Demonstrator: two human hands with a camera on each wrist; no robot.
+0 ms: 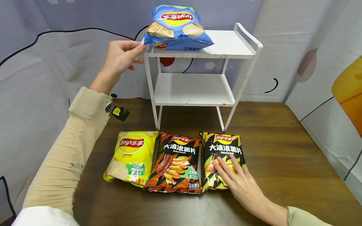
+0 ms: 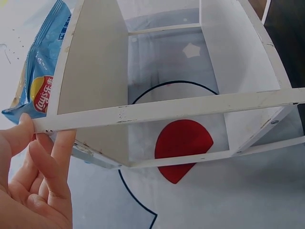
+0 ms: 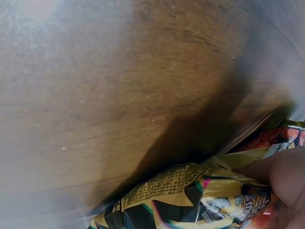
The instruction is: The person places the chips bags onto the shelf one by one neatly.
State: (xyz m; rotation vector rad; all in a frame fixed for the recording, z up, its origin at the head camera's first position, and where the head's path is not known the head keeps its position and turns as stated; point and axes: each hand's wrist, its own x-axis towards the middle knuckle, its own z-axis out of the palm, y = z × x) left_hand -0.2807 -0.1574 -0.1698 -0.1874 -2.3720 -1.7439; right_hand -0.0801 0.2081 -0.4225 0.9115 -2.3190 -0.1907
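Contact State at Rack (image 1: 195,89)

With left hand (image 1: 121,58), pinches the rack's upper left corner between thumb and fingers, beside the blue bag (image 1: 176,29) on top. With right hand (image 1: 241,183), rests extended, ungripping fingers on the black-yellow bag (image 1: 222,147). Near on table (image 1: 282,150), left to right: yellow bag (image 1: 133,155), red bag (image 1: 178,161), black-yellow bag.

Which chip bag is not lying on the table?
The blue bag: it sits on the white upper shelf; the yellow bag, red bag and black-yellow bag lie on the table.

Pale backdrop (image 1: 299,18), apparently fabric; brown table (image 1: 282,150).
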